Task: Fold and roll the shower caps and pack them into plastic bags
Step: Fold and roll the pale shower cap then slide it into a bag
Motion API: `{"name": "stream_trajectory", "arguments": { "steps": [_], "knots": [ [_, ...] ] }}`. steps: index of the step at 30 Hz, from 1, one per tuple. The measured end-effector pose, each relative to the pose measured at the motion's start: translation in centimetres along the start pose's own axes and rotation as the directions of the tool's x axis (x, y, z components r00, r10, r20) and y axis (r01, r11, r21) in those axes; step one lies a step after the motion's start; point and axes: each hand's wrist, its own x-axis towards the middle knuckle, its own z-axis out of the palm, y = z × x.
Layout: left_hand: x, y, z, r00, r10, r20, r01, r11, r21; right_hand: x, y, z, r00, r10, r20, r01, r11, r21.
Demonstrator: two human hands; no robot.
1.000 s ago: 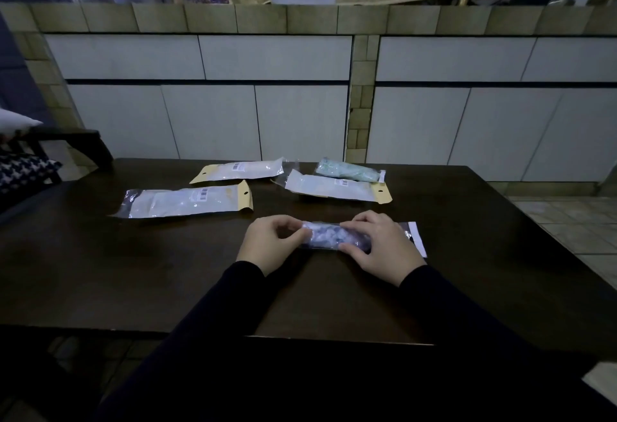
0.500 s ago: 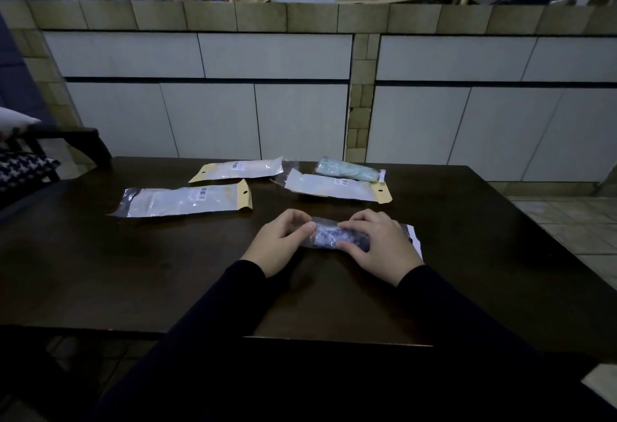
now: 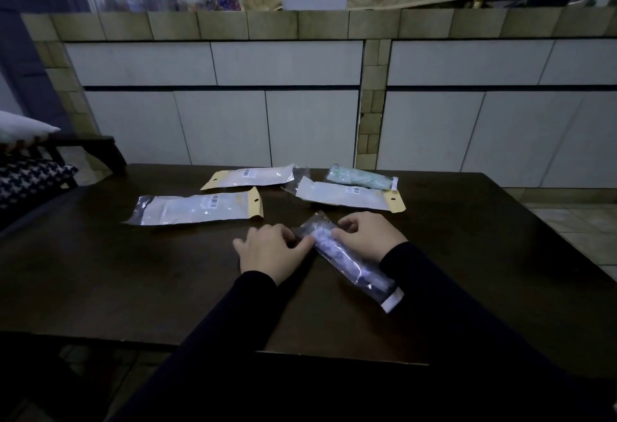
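Five plastic packets lie on a dark wooden table [image 3: 133, 288]. Three are flat white bags with tan header tabs: one at the left [image 3: 197, 209], one further back [image 3: 248, 177], and one to the right [image 3: 347, 196]. What they hold cannot be made out. Behind the right one lies a fourth, a clear bag holding a rolled green shower cap [image 3: 359, 178]. The fifth, nearest the person, is a clear bag [image 3: 347, 259] holding a rolled pale lilac shower cap; it lies diagonally, its far end between the hands and its white-edged end pointing back toward the person's right.

Both arms wear dark sleeves. The left hand [image 3: 272, 249] rests low on the table, its thumb touching the bag's far end, fingers loosely spread. The right hand [image 3: 369, 236] sits over the bag, fingers curled, pinching its upper part.
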Motion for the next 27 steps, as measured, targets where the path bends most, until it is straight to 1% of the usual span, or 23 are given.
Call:
{"name": "stream_trajectory", "arguments": {
  "steps": [3,5,6,8,9,10,13,15,18,20,24,27],
  "knots": [
    [0.9,-0.5,0.2,0.997,0.028,0.074,-0.011,0.974,-0.225,1.0,-0.2,-0.7,0.998,0.010,0.060,-0.019,0.988,0.150],
    [1.5,-0.7,0.5,0.998,0.026,0.060,-0.002,0.931,-0.365,1.5,-0.3,-0.7,0.994,0.018,0.110,-0.050,0.955,0.291],
    [1.9,-0.7,0.7,0.998,0.033,0.044,-0.010,0.892,-0.451,1.6,-0.4,-0.7,0.989,0.037,0.145,-0.085,0.934,0.347],
    [2.3,-0.6,0.7,0.997,0.067,0.029,-0.033,0.771,-0.636,2.0,-0.2,-0.3,0.980,0.076,0.186,-0.150,0.892,0.427],
    [2.4,-0.6,0.6,0.995,0.098,0.025,-0.053,0.715,-0.697,2.3,-0.1,0.0,0.977,0.087,0.193,-0.169,0.870,0.464],
    [2.5,-0.5,0.4,0.990,0.140,0.013,-0.086,0.682,-0.726,2.5,0.1,0.2,0.978,0.090,0.190,-0.173,0.856,0.488],
    [3.2,-0.4,0.1,0.969,0.245,0.036,-0.132,0.635,-0.762,2.9,0.3,0.4,0.988,0.073,0.139,-0.133,0.863,0.488],
    [3.6,-0.3,0.3,0.959,0.280,0.049,-0.140,0.616,-0.775,2.8,0.3,0.4,0.991,0.045,0.123,-0.106,0.823,0.558],
    [4.4,-0.3,1.3,0.956,0.292,0.034,-0.179,0.668,-0.722,3.0,0.3,0.8,0.993,0.016,0.120,-0.094,0.723,0.685],
    [4.7,-0.5,1.7,0.955,0.294,0.048,-0.178,0.694,-0.697,3.0,0.1,0.9,0.994,0.012,0.108,-0.084,0.713,0.696],
    [4.6,-1.0,1.3,0.929,0.366,0.057,-0.212,0.650,-0.730,3.0,0.2,1.3,0.994,0.000,0.109,-0.077,0.708,0.702],
    [4.6,-1.1,1.3,0.931,0.357,0.074,-0.169,0.602,-0.781,3.0,0.4,1.6,0.995,-0.010,0.099,-0.067,0.662,0.747]
  ]
}}
